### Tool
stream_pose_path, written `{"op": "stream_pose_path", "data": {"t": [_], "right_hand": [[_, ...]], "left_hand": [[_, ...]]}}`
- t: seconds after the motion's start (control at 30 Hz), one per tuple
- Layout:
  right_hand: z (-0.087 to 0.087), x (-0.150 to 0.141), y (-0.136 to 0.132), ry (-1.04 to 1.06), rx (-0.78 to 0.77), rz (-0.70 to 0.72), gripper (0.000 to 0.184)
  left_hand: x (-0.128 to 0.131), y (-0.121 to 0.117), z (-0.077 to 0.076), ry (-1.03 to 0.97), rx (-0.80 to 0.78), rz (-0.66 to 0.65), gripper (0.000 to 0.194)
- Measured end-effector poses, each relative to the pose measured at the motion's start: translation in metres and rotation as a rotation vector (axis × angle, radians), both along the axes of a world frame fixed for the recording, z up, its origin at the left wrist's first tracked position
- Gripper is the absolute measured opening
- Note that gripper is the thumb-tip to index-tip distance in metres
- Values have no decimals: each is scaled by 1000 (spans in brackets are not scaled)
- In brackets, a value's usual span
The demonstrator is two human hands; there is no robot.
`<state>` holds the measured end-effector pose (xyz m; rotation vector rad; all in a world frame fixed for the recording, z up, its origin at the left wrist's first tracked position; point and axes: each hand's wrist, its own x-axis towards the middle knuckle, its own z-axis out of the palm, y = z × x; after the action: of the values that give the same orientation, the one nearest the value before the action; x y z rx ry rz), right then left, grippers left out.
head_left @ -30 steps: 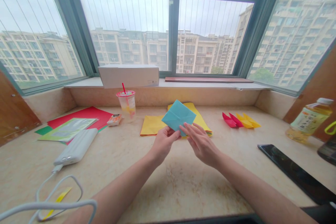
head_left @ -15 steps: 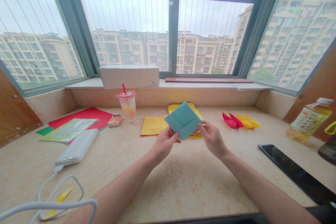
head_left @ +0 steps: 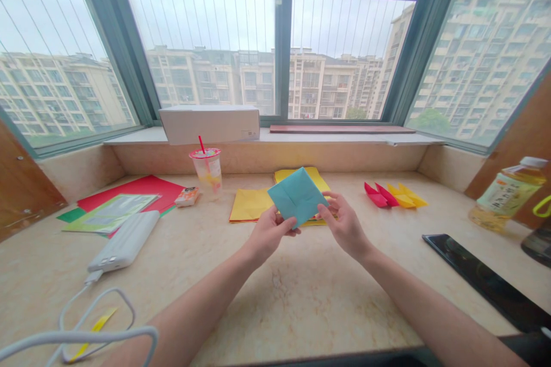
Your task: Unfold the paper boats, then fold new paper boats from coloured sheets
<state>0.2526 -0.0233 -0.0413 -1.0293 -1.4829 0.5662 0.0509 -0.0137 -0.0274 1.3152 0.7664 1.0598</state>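
Observation:
A square of folded blue paper (head_left: 298, 198) is held up above the counter, one corner pointing upward, with crease lines and flaps on the face toward me. My left hand (head_left: 275, 230) pinches its lower left edge, thumb in front and fingers behind. At the right corner, my right hand (head_left: 344, 223) has its thumb on the front, while the index finger reaches behind the edge. Yellow paper sheets (head_left: 248, 204) lie just behind, partly hidden by the blue square. To the right sit a folded red paper piece (head_left: 381, 195) and a folded yellow paper piece (head_left: 407, 196).
On the left are a plastic cup with a straw (head_left: 207, 169), a small orange-and-white packet (head_left: 187, 196), red paper (head_left: 133, 190), a white power bank (head_left: 124, 241) and its cable (head_left: 107, 332). A phone (head_left: 482, 275) and a drink bottle (head_left: 508, 195) are at right.
The blue paper has shifted slightly left in view. My right hand's fingers have loosened and spread a little at its right corner. The left hand keeps its pinch.

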Motion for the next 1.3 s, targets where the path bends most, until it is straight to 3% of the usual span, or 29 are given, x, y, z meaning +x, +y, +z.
{"op": "stream_pose_path", "data": {"t": [0.07, 0.23, 0.7, 0.93, 1.07, 1.2, 1.3], "right_hand": [[2, 2, -2, -103, 71, -9, 44], [6, 7, -7, -394, 191, 54, 36], [1, 15, 0, -324, 230, 48, 35], [4, 13, -2, -220, 168, -2, 32], [5, 13, -2, -159, 156, -7, 34], [5, 14, -2, -166, 157, 11, 33], [5, 14, -2, -152, 142, 51, 31]], "left_hand": [[-1, -2, 4, -9, -5, -13, 56], [-4, -7, 9, -22, 10, -85, 71], [-2, -7, 6, -146, -21, -90, 57], [-2, -8, 7, -239, 57, -19, 75], [-3, -2, 1, -124, 118, -23, 61], [-6, 6, -5, 46, 254, 102, 35], [-10, 11, -6, 109, 358, 159, 31]]}}
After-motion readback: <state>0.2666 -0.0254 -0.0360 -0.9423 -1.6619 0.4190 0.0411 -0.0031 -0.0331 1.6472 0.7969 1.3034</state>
